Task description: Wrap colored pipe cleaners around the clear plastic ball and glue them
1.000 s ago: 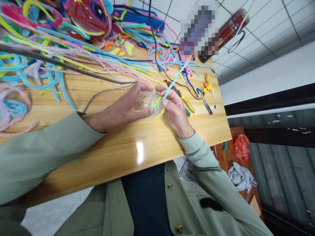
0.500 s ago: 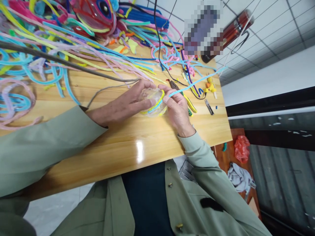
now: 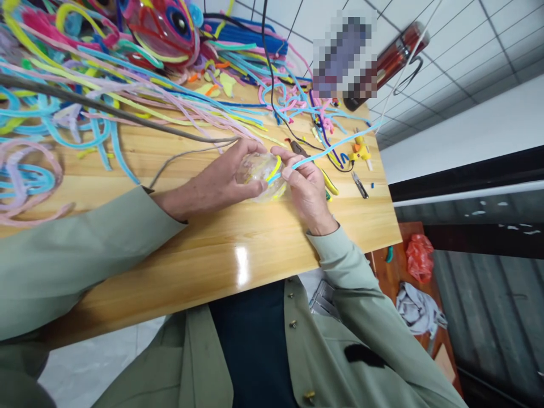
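A clear, rounded plastic piece (image 3: 255, 165) with a yellow fuzzy strip (image 3: 276, 169) along it sits between my hands above the table. My left hand (image 3: 223, 178) is wrapped round its left side, the thumb pressing at the strips on its front. My right hand (image 3: 306, 190) pinches a light blue fuzzy stem (image 3: 329, 151) at the piece's right edge. One end of the stem lies against the piece beside the yellow strip, and the long end reaches up and right over the table.
Coloured fuzzy stems (image 3: 170, 102) lie heaped at the back left. Pliers (image 3: 329, 182), a yellow glue gun (image 3: 360, 150) and small snips (image 3: 359, 185) lie right of my hands. A red flask (image 3: 403, 51) is at the back. Dark cables cross the table.
My left thumb has shifted slightly left and down on the clear piece, over the blue stem. My right hand keeps its pinch almost unmoved. The view has shifted slightly.
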Motion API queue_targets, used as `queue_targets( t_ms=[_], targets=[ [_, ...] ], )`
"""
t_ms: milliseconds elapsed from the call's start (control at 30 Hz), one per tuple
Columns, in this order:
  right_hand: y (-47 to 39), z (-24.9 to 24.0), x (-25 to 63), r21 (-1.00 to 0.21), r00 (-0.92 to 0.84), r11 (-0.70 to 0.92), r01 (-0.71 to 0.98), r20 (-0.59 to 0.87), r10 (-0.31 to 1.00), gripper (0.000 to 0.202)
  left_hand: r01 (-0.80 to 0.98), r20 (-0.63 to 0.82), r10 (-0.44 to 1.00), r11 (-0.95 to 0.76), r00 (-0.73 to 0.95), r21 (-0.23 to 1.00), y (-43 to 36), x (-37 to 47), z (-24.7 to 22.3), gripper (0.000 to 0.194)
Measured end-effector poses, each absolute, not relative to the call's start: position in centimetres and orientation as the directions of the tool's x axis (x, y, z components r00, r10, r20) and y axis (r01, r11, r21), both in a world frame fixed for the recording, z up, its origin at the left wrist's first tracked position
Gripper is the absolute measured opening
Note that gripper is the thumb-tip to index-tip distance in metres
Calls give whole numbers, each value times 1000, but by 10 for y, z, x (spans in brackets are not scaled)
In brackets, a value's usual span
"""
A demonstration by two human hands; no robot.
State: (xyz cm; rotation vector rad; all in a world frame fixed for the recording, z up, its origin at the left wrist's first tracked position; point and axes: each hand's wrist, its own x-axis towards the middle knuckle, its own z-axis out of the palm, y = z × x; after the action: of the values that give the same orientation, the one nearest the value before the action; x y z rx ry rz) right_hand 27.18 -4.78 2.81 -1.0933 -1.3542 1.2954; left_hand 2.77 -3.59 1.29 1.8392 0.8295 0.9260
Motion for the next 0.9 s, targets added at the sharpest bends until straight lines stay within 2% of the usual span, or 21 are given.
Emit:
queue_targets(
  t_ms=[133, 467, 633, 767, 900],
  targets=[
    [-48, 27, 274, -997, -178, 69, 40, 60, 982, 52, 184, 281, 839, -403, 466, 896, -41, 31, 13, 61],
    [-46, 26, 277, -993, -199, 100, 57, 87, 976, 49, 214, 286, 842, -416, 457, 884, -44, 32, 13, 61],
    [-44, 25, 278, -995, -198, 100, 24, 93, 976, 40, 198, 260, 825, -402, 503, 894, -44, 29, 20, 66],
    [-43, 26, 277, -996, -182, 74, 56, 62, 981, 45, 157, 258, 826, -379, 501, 912, -43, 30, 18, 71],
    [-43, 28, 275, -997, -180, 74, 33, 67, 981, 48, 192, 288, 844, -408, 453, 893, -41, 35, 12, 72]
  ],
)
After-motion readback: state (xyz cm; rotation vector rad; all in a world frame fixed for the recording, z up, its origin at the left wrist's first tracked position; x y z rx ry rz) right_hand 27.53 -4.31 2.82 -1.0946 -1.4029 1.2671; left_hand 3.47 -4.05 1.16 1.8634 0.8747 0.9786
